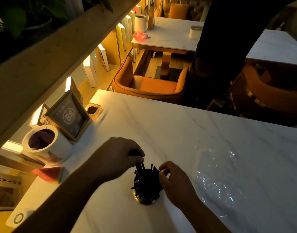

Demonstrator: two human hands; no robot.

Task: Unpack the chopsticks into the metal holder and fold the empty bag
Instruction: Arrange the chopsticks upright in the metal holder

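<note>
Lower centre: left hand (117,157) gripping black chopsticks (139,165) over metal holder (145,198), right hand (173,179) pinching its rim, empty bag (216,179) flat on desk (161,118).

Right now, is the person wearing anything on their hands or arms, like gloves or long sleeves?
No. The left hand and the right hand are both bare, with no gloves. Both forearms are uncovered as far as the picture shows, so no sleeves appear. I see no watch, ring or bracelet, though the light is dim and yellow.
</note>
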